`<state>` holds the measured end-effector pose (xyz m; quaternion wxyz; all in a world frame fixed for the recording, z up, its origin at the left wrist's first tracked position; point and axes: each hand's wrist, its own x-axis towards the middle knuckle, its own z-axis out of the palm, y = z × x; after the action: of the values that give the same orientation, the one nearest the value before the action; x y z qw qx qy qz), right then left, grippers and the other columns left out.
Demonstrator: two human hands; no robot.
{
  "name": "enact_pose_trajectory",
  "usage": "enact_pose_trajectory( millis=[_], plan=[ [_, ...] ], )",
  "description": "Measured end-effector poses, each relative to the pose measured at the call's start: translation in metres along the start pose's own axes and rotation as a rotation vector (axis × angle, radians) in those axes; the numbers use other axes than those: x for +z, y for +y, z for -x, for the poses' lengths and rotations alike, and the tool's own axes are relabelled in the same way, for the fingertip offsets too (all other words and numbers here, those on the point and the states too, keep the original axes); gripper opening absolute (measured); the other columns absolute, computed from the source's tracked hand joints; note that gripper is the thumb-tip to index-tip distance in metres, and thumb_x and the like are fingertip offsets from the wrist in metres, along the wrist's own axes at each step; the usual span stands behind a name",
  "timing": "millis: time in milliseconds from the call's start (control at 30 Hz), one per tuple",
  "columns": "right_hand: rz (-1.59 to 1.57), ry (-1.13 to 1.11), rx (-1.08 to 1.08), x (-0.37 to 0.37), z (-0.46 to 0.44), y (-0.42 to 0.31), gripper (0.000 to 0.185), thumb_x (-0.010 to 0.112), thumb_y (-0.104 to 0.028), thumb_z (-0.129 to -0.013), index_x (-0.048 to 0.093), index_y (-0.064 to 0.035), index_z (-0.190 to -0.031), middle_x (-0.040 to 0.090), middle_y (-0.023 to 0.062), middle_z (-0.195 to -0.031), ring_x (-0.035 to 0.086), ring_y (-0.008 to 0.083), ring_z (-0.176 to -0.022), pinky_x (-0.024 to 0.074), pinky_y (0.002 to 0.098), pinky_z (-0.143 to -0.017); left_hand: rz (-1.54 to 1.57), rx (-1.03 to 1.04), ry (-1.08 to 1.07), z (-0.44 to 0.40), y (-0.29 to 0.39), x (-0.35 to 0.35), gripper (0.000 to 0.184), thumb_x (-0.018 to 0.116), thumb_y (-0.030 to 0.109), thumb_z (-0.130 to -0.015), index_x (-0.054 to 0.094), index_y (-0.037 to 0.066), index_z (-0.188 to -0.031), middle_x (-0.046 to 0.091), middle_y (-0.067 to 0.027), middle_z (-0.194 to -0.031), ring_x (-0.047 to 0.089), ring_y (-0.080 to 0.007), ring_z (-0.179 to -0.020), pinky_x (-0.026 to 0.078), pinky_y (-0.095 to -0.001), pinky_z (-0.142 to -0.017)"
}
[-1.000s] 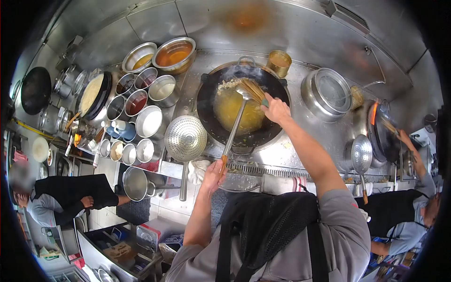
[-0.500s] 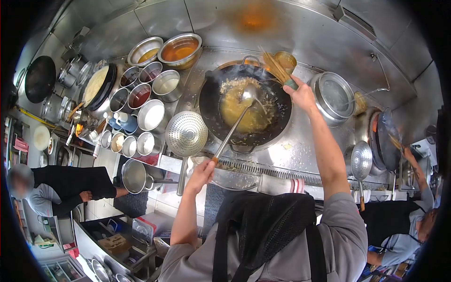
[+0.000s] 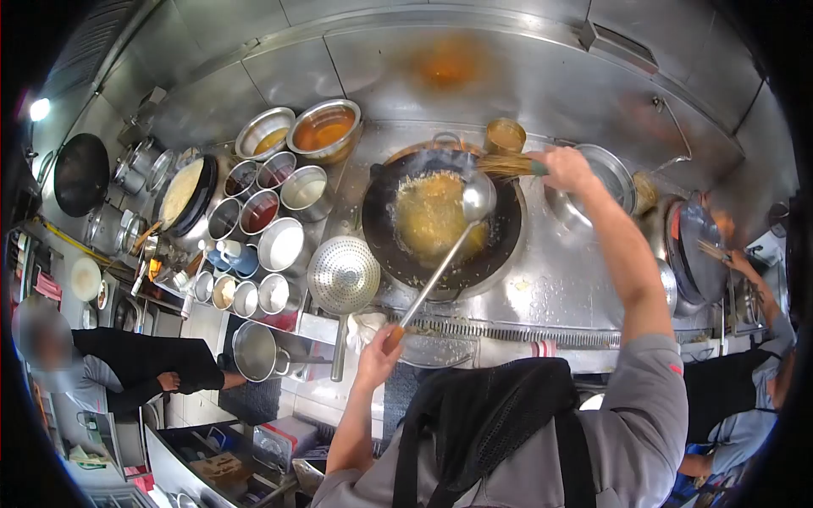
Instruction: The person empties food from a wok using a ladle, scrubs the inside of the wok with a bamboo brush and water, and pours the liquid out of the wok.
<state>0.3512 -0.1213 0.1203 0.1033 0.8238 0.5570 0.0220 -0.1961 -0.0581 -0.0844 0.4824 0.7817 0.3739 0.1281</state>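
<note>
- The left hand (image 3: pixel 378 362) is closed around the wooden end of a long-handled ladle (image 3: pixel 479 196); its handle slants away from that hand, forward and rightward, to the bowl.
- The right hand (image 3: pixel 567 169), farther forward than the left, is closed on the green grip of a bundled-stick brush (image 3: pixel 508 166), whose sticks point leftward from the fist.
- The brush tips lie by the far edge of the ladle's bowl, over the wok's right rim; whether they touch the ladle, I cannot tell.
- Ahead of the left hand and left of the right hand sits the black wok (image 3: pixel 379 216), with the ladle's bowl over its right side.
- Cloudy yellowish liquid (image 3: pixel 440 220) with pale bits lies in the wok, between the two hands' reach.
- Just ahead and to the left of the left hand is a perforated strainer (image 3: pixel 345 269), its handle pointing back toward the person; a white cloth (image 3: pixel 362 327) lies close to that hand.
- Beyond the brush, left of the right hand, stands an open tin (image 3: pixel 506 135).
- Just beside and partly behind the right hand is a steel pot (image 3: pixel 625 182) on the bench (image 3: pixel 559 292).
- Well left of both hands stand steel containers (image 3: pixel 281 244) and blue bottles (image 3: pixel 239 259).
</note>
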Motion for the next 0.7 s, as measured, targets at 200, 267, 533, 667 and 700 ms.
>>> enact_pose_trajectory(
  millis=[200, 267, 533, 667, 700],
  plan=[
    [-0.620, 0.637, 0.161, -0.063, 0.034, 0.043, 0.067, 0.079, -0.023, -0.085, 0.056, -0.0230, -0.148, 0.065, 0.0181, -0.135, 0.065, 0.0372, -0.120, 0.0520, 0.0462, -0.105, 0.254, 0.134, 0.028, 0.008, -0.028, 0.020, 0.053, 0.076, 0.012, -0.092, 0.057, -0.001, -0.140, 0.069, -0.0134, -0.120, 0.067, -0.0231, -0.108, 0.054, -0.0339, -0.093],
    [-0.720, 0.726, 0.049, -0.042, 0.041, 0.042, 0.068, 0.080, -0.019, -0.084, 0.057, -0.0199, -0.147, 0.062, 0.0187, -0.141, 0.063, 0.0368, -0.125, 0.0502, 0.0452, -0.107, 0.432, 0.090, -0.028, 0.004, -0.027, 0.019, 0.051, 0.075, 0.012, -0.094, 0.057, 0.000, -0.140, 0.068, -0.0100, -0.108, 0.066, -0.0180, -0.092, 0.054, -0.0298, -0.078],
    [-0.359, 0.226, 0.043, -0.022, 0.093, 0.056, 0.075, 0.082, -0.020, -0.081, 0.053, -0.0147, -0.151, 0.065, 0.0186, -0.138, 0.059, 0.0366, -0.130, 0.0477, 0.0441, -0.110, 1.317, -0.073, -0.583, 0.007, 0.030, -0.003, 0.051, 0.058, 0.035, -0.106, 0.051, 0.003, -0.145, 0.047, 0.0018, -0.071, 0.038, -0.0056, -0.050, 0.029, -0.0219, -0.045],
    [-0.825, 0.769, 0.176, -0.031, 0.104, 0.043, 0.076, 0.080, -0.019, -0.085, 0.049, -0.0115, -0.153, 0.062, 0.0196, -0.141, 0.058, 0.0386, -0.130, 0.0466, 0.0462, -0.111, 1.472, -0.106, -0.644, 0.010, 0.034, 0.011, 0.055, 0.055, 0.040, -0.108, 0.046, 0.004, -0.149, 0.045, 0.0019, -0.068, 0.036, -0.0053, -0.044, 0.030, -0.0228, -0.043],
    [-0.878, 0.866, 0.177, -0.021, 0.100, 0.030, 0.075, 0.080, -0.020, -0.086, 0.048, -0.0117, -0.154, 0.062, 0.0198, -0.141, 0.059, 0.0391, -0.130, 0.0466, 0.0468, -0.111, 1.489, -0.104, -0.654, 0.008, 0.038, 0.012, 0.055, 0.054, 0.040, -0.108, 0.046, 0.005, -0.149, 0.045, 0.0020, -0.068, 0.036, -0.0051, -0.044, 0.030, -0.0228, -0.043]
  ],
)
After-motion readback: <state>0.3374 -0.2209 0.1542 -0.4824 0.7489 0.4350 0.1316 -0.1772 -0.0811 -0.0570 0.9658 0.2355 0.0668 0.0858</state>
